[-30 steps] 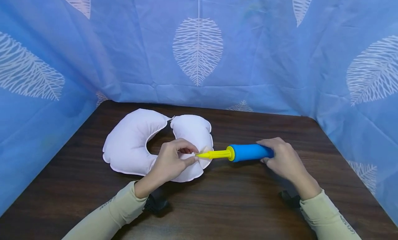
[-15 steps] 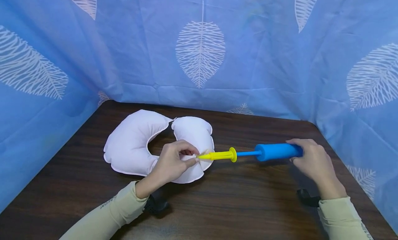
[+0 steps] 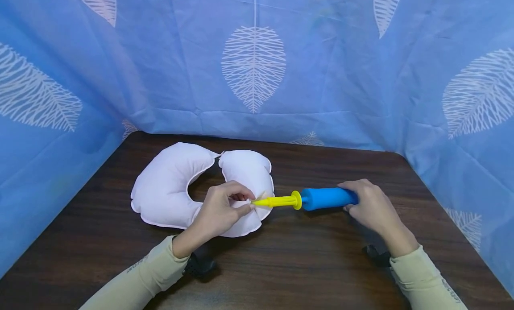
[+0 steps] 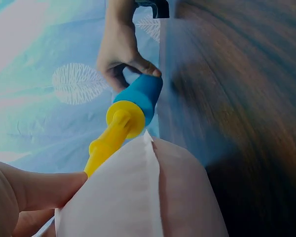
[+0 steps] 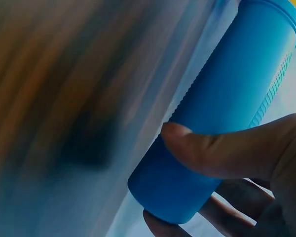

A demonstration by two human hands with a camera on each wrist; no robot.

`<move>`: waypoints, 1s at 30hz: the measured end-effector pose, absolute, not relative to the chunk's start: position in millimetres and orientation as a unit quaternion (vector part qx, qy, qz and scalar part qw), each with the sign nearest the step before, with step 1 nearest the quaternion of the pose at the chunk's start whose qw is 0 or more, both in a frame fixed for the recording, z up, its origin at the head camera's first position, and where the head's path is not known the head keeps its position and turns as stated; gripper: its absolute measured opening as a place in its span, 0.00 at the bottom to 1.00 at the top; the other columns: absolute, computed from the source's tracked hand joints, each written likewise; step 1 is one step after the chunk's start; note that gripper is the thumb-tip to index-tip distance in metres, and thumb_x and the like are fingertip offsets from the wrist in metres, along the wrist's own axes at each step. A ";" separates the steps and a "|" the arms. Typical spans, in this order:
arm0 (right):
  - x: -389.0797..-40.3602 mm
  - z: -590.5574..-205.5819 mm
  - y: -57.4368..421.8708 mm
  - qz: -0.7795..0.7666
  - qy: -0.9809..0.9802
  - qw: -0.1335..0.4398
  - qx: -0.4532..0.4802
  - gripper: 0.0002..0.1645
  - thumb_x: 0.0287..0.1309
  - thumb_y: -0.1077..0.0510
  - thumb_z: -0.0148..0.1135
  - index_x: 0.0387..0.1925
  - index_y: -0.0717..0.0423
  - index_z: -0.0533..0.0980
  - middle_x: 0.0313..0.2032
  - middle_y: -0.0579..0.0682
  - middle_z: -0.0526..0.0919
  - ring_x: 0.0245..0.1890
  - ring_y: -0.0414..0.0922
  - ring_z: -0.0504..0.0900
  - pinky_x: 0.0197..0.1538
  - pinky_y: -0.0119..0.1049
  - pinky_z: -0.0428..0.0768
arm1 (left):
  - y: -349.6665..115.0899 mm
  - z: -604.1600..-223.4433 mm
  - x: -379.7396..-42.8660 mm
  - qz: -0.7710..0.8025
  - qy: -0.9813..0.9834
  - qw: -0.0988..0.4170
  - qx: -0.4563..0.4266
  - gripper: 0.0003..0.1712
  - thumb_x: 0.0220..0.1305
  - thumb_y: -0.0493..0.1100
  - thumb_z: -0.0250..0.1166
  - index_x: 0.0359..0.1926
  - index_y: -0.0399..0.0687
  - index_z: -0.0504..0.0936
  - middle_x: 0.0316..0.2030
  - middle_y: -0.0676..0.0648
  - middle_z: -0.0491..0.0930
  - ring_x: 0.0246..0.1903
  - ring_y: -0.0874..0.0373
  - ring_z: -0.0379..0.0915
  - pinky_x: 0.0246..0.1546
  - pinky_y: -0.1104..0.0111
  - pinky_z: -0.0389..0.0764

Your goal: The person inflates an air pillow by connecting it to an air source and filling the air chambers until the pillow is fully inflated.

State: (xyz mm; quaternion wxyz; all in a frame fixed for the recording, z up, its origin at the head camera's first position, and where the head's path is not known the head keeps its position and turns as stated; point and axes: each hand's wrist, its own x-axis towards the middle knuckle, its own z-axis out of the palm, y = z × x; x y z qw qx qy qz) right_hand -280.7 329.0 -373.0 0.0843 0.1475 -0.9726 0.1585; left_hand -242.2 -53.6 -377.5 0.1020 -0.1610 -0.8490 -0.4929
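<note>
A white U-shaped inflatable neck pillow [image 3: 160, 194] lies plump on the table. My left hand [image 3: 220, 208] pinches its valve at the near right bend, where the yellow nozzle tip of a hand pump [image 3: 327, 198] meets it; the fingertips cover the joint. My right hand [image 3: 371, 205] grips the outer end of the pump's blue barrel, thumb on one side and fingers on the other in the right wrist view. A short bit of blue rod shows between the yellow flange [image 4: 126, 119] and the barrel. The pump lies nearly level, pointing left.
The dark wood table [image 3: 305, 265] has a blue curtain [image 3: 341, 69] with white leaf prints around its back and sides. A black wrist device [image 3: 201, 265] sits under the left wrist, another [image 3: 377, 255] under the right.
My right hand drew the barrel out to the right, baring the blue rod, then pushed it back left almost to the flange. The left hand keeps its pinch at the nozzle tip.
</note>
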 end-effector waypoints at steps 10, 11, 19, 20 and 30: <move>-277.1 -365.5 339.3 0.164 -0.973 0.103 0.125 0.31 0.56 0.69 0.74 0.63 0.59 0.82 0.63 0.71 0.80 0.62 0.74 0.77 0.57 0.77 0.76 | -50.6 -379.0 -241.5 -0.492 -0.847 0.115 -0.167 0.13 0.55 0.28 0.80 0.39 0.48 0.94 0.35 0.53 0.91 0.34 0.60 0.79 0.42 0.68 0.85; -278.1 -365.2 346.6 0.163 -0.973 0.110 0.117 0.31 0.55 0.70 0.74 0.63 0.60 0.82 0.63 0.72 0.79 0.61 0.75 0.76 0.56 0.78 0.76 | -50.6 -378.5 -241.4 -0.492 -0.847 0.115 -0.165 0.13 0.55 0.28 0.80 0.39 0.48 0.94 0.35 0.53 0.91 0.34 0.60 0.79 0.42 0.68 0.85; -287.6 -371.7 393.9 0.151 -0.980 0.119 0.048 0.31 0.56 0.69 0.72 0.63 0.63 0.80 0.63 0.79 0.75 0.57 0.80 0.74 0.53 0.79 0.74 | -54.0 -375.3 -240.8 -0.488 -0.852 0.110 -0.152 0.12 0.56 0.30 0.80 0.38 0.48 0.94 0.35 0.53 0.91 0.34 0.60 0.79 0.43 0.67 0.85; -288.4 -373.2 395.1 0.149 -0.981 0.116 0.044 0.31 0.56 0.69 0.71 0.63 0.63 0.80 0.63 0.80 0.74 0.58 0.80 0.74 0.53 0.79 0.74 | -54.5 -375.2 -240.9 -0.488 -0.853 0.109 -0.151 0.11 0.56 0.29 0.79 0.38 0.48 0.94 0.35 0.53 0.90 0.34 0.60 0.79 0.43 0.67 0.85; -283.5 -377.9 340.0 0.170 -0.975 0.059 0.133 0.29 0.58 0.69 0.74 0.63 0.63 0.82 0.61 0.75 0.80 0.61 0.75 0.77 0.58 0.75 0.77 | -52.2 -377.2 -241.4 -0.493 -0.850 0.104 -0.156 0.12 0.56 0.29 0.79 0.38 0.48 0.94 0.34 0.52 0.90 0.34 0.60 0.78 0.42 0.68 0.85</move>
